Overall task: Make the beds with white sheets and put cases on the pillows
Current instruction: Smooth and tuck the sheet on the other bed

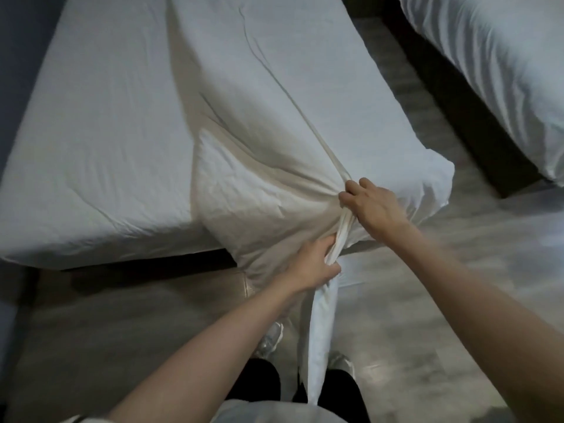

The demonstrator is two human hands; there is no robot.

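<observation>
A bed (100, 132) with a white fitted sheet fills the upper left. On its near right corner lies a large white sheet (274, 123), bunched toward me into a twisted rope of cloth. My right hand (370, 206) grips the gathered cloth at the bed's corner. Just below it, my left hand (314, 265) grips the same twisted cloth, whose tail (320, 346) hangs down between my feet. A fold of the sheet (427, 175) drapes over the bed's right corner.
A second bed (500, 71) with white bedding stands at the upper right, on a dark base. Between the beds runs a strip of pale wood-look floor (427, 270). A dark gap shows under the near bed's edge. My shoes and dark trousers are at the bottom.
</observation>
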